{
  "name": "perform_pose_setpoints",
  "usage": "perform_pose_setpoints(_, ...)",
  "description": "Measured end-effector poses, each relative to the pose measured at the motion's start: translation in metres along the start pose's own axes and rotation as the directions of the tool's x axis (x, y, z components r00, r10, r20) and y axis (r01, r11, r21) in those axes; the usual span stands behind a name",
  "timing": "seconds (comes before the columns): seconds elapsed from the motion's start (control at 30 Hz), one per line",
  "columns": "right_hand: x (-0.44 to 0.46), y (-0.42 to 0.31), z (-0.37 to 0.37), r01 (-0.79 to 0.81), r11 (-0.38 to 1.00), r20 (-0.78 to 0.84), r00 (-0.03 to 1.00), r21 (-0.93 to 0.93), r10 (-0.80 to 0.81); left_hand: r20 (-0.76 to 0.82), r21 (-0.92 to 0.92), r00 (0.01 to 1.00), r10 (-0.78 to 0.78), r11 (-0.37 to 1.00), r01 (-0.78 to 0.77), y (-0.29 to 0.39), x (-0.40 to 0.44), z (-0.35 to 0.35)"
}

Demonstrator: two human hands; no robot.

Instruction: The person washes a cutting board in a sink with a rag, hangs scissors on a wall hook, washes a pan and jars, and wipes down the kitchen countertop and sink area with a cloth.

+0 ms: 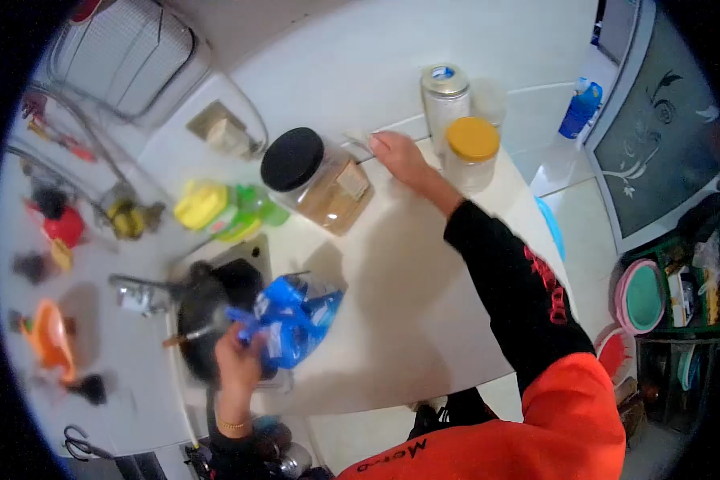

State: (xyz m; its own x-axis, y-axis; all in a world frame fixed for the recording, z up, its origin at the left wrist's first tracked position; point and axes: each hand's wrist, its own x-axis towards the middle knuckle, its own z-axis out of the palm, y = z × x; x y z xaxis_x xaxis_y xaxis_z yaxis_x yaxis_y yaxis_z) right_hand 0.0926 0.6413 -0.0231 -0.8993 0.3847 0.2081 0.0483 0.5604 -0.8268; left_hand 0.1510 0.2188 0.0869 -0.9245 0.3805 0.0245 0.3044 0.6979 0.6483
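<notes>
Blue packet (302, 318) — one, in left hand (238, 358)

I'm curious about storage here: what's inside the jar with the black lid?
Inside the jar, brownish contents show; I can't tell what they are. The black lid covers the opening; the label hides what's behind it.

Looks fairly bright; casts soft shadows on the surface (424, 336), blurs toward the left, bends and blackens at the edges.
</notes>
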Motion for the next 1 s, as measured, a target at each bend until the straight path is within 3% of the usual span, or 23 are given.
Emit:
perform_pose_setpoints(0.03,0.022,0.020,0.017,0.055,0.944,0.002,0.998,-0.326,-0.057,0.006,-0.037,0.998,-0.060,0.998,0.060,-0.009,-0.004,-0.003)
perform_pose_setpoints(0.07,0.025,0.027,0.028,0.061,0.947,0.003,0.998,-0.316,-0.063,0.007,0.036,0.996,-0.088,0.995,0.088,-0.022,-0.008,-0.006)
perform_pose_setpoints(0.13,0.020,0.044,0.046,-0.060,0.811,0.113,0.982,-0.582,0.154,0.015,0.019,0.996,-0.093,0.996,0.092,-0.030,-0.018,-0.006)
perform_pose_setpoints(0.17,0.017,0.053,0.055,-0.058,0.813,0.122,0.980,-0.580,0.157,0.034,0.057,0.991,-0.129,0.990,0.127,-0.026,-0.021,-0.006)
perform_pose_setpoints(0.23,-0.004,0.069,0.067,0.108,0.729,-0.030,0.984,-0.676,-0.173,0.082,0.020,0.989,-0.124,0.992,0.123,-0.031,-0.027,-0.005)
perform_pose_setpoints(0.27,-0.020,0.075,0.069,0.104,0.723,-0.021,0.987,-0.683,-0.162,0.125,-0.018,0.988,-0.090,0.996,0.093,-0.034,-0.030,-0.006)
perform_pose_setpoints(0.33,-0.054,0.080,0.059,0.314,0.669,0.132,0.942,-0.673,-0.309,0.143,-0.046,0.987,-0.072,0.996,0.079,-0.044,-0.030,-0.002)
perform_pose_setpoints(0.43,-0.145,0.051,0.019,0.507,0.631,0.364,0.862,-0.588,-0.353,0.133,-0.077,0.991,0.005,0.997,0.005,-0.033,-0.027,0.004)
perform_pose_setpoints(0.47,-0.174,0.067,0.021,0.573,0.647,0.346,0.819,-0.502,-0.457,0.126,-0.100,0.992,0.016,0.995,-0.003,-0.033,-0.027,0.004)
perform_pose_setpoints(0.53,-0.218,0.046,-0.006,0.445,0.874,0.362,0.861,-0.198,-0.356,0.115,-0.227,0.993,-0.029,0.972,0.055,-0.038,-0.023,0.011)
perform_pose_setpoints(0.63,-0.209,0.017,-0.021,0.332,0.928,0.284,0.918,-0.170,-0.277,0.112,-0.211,0.994,0.015,0.977,0.009,-0.026,-0.017,0.011)
perform_pose_setpoints(0.67,-0.190,0.020,-0.018,0.409,0.888,0.182,0.909,-0.209,-0.376,0.133,-0.237,0.991,-0.012,0.970,0.043,-0.020,-0.016,0.011)
perform_pose_setpoints(0.7,-0.163,0.002,-0.025,0.378,0.889,0.159,0.924,-0.259,-0.347,0.132,-0.224,0.991,-0.012,0.974,0.041,-0.016,-0.014,0.012)
perform_pose_setpoints(0.77,-0.089,0.052,0.003,0.423,0.767,-0.059,0.858,-0.483,-0.511,0.100,-0.237,0.995,0.001,0.971,0.022,-0.007,-0.007,0.015)
perform_pose_setpoints(0.8,-0.059,0.036,-0.003,0.242,0.735,0.068,0.963,-0.633,-0.259,0.105,-0.267,0.994,-0.034,0.962,0.061,0.001,-0.004,0.015)
perform_pose_setpoints(0.83,-0.036,0.068,0.018,0.057,0.690,-0.160,0.956,-0.722,-0.246,0.105,-0.246,0.994,-0.035,0.967,0.060,0.009,-0.001,0.015)
perform_pose_setpoints(0.87,-0.023,0.080,0.027,-0.108,0.794,-0.217,0.976,-0.599,-0.031,0.092,-0.248,0.996,-0.009,0.968,0.032,0.019,0.003,0.016)
perform_pose_setpoints(0.9,-0.022,0.080,0.041,-0.114,0.802,-0.221,0.975,-0.586,-0.023,0.079,-0.254,0.997,0.019,0.967,0.001,0.028,0.008,0.017)
perform_pose_setpoints(0.97,-0.041,0.069,0.077,-0.281,0.511,-0.406,0.902,-0.812,-0.148,0.114,-0.155,0.993,-0.019,0.987,0.037,0.048,0.017,0.014)
perform_pose_setpoints(1.0,-0.064,0.049,0.071,-0.209,0.484,-0.285,0.954,-0.850,-0.089,0.103,-0.233,0.995,-0.005,0.972,0.029,0.056,0.024,0.020)
